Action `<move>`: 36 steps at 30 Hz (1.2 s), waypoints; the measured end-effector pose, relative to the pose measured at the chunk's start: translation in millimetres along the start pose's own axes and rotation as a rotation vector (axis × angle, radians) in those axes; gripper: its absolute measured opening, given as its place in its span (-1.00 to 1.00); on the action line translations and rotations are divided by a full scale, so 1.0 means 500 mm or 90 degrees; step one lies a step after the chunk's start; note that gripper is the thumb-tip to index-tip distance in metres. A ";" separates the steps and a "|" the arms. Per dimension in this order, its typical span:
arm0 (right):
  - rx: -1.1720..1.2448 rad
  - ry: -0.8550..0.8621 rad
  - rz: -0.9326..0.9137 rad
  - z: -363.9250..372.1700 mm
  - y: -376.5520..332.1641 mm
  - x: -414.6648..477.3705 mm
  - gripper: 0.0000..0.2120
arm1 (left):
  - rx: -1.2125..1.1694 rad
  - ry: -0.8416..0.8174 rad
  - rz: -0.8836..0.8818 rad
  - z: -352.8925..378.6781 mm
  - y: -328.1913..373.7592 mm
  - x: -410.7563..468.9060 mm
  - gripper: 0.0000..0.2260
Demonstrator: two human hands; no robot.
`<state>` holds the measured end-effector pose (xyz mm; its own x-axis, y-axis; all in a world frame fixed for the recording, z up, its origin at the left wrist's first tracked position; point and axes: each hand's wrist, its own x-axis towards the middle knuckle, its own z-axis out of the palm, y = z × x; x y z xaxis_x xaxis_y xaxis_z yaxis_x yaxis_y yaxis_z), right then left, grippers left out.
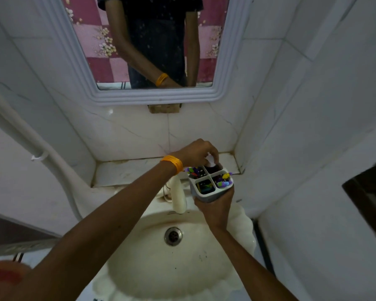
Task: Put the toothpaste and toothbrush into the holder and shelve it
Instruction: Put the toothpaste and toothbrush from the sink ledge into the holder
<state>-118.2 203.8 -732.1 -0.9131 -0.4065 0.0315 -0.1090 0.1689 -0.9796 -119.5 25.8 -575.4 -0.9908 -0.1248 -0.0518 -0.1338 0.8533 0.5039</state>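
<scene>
A white holder [206, 195] split into four compartments is gripped from below by my right hand [215, 207], above the right rim of the sink. Colourful toothbrush heads [223, 180] stick out of the right compartment, and others [193, 171] show in the left one. My left hand [197, 152], with orange bangles at the wrist, pinches a white object [211, 161] at the holder's far compartment; whether it is the toothpaste I cannot tell. Part of that object is hidden by my fingers.
A cream sink [139, 263] with a metal drain [173, 235] lies below, its tap [179, 197] just left of the holder. A tiled ledge [126, 171] runs behind the sink under a framed mirror [156, 94]. A white pipe [37, 148] runs down the left wall.
</scene>
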 end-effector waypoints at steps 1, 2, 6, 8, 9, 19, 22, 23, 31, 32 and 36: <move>0.001 -0.001 0.003 0.000 0.000 0.000 0.26 | 0.021 -0.009 0.005 0.007 0.007 0.008 -0.83; 0.001 -0.003 0.002 0.000 0.001 0.001 0.25 | 0.039 -0.010 0.008 0.011 0.017 0.016 -0.85; -0.005 -0.008 -0.001 -0.001 0.001 0.007 0.23 | 0.021 0.021 0.013 0.002 0.033 0.034 -0.85; 0.004 -0.008 0.001 -0.002 -0.005 0.004 0.23 | -0.031 0.057 -0.006 -0.012 0.016 0.031 -0.85; 0.003 -0.009 -0.001 -0.002 -0.007 0.003 0.23 | -0.068 0.084 -0.030 -0.018 0.000 0.028 -0.84; 0.019 -0.015 0.001 -0.004 -0.007 -0.001 0.22 | -0.042 0.147 -0.396 0.076 -0.277 -0.090 -0.61; 0.028 -0.018 0.004 -0.006 0.002 0.001 0.26 | -0.008 0.127 -0.382 0.104 -0.282 -0.102 -0.70; 0.028 -0.020 0.002 -0.006 0.003 0.002 0.26 | 0.002 0.121 -0.372 0.109 -0.278 -0.103 -0.71; 0.015 -0.027 -0.015 -0.007 0.010 0.001 0.25 | 0.016 0.107 -0.321 0.120 -0.267 -0.111 -0.71; 0.016 -0.029 -0.016 -0.007 0.009 0.001 0.25 | 0.015 0.113 -0.307 0.114 -0.266 -0.113 -0.72; 0.016 -0.021 -0.021 -0.004 0.007 0.001 0.23 | -0.029 0.189 -0.265 0.053 -0.250 -0.125 -0.82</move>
<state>-119.7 205.8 -735.0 -0.8956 -0.4411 0.0572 -0.1281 0.1326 -0.9829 -41.2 -59.7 -658.1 -0.8049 -0.5933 -0.0120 -0.5084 0.6791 0.5295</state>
